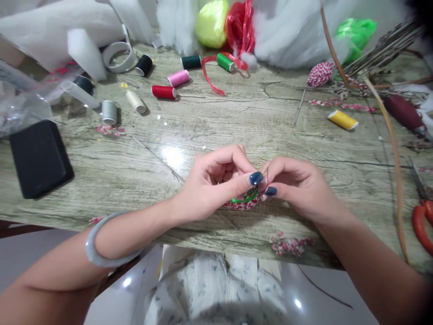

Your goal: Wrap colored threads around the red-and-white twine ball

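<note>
Near the front of the table, my left hand [216,183] is closed on a small round piece of red-and-white twisted cord [242,205]. A bright green strand [249,197] runs along this piece, and much of it is hidden under my fingers. My right hand [299,188] meets the left at the piece's right side, thumb and forefinger pinched together. Something thin and brownish shows at the touching fingertips, too small to name. A sprig of pink-and-white buds [291,244] lies at the front edge, below my right hand.
Several thread spools lie at the back, including a red spool [164,92] and a yellow spool [343,120]. A black box [41,159] is at left. Orange-handled scissors [422,221] and a long brown strip [394,149] lie at right. White stuffing [287,34] lines the back.
</note>
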